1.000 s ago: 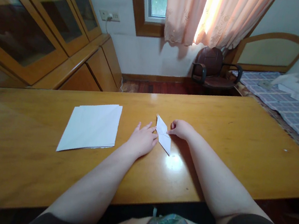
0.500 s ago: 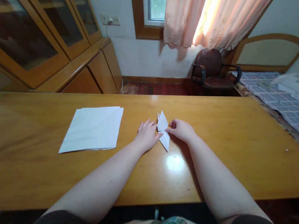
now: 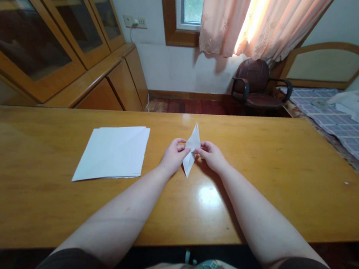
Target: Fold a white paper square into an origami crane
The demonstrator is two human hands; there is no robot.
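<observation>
A white folded paper (image 3: 194, 137) with pointed ends stands between my two hands above the wooden table (image 3: 227, 177). Its narrow tip, split in two, points away from me, and a wider point faces me. My left hand (image 3: 173, 155) pinches the left edge near the middle, thumb on top. From the right, my right hand (image 3: 212, 156) grips the opposite edge, its thumb and fingertips close to the other thumb. The fingers beneath the paper are partly hidden.
To the left lies a stack of white paper sheets (image 3: 114, 154). Beyond the table's far edge are a brown armchair (image 3: 253, 85) and a bed (image 3: 351, 137) with a checked cover. A glass-doored cabinet (image 3: 79, 34) stands at the far left.
The folded paper has turned more upright, its tip now pointing straight away. My left hand has gone from lying flat beside it to pinching its edge. My right hand has shifted slightly left.
</observation>
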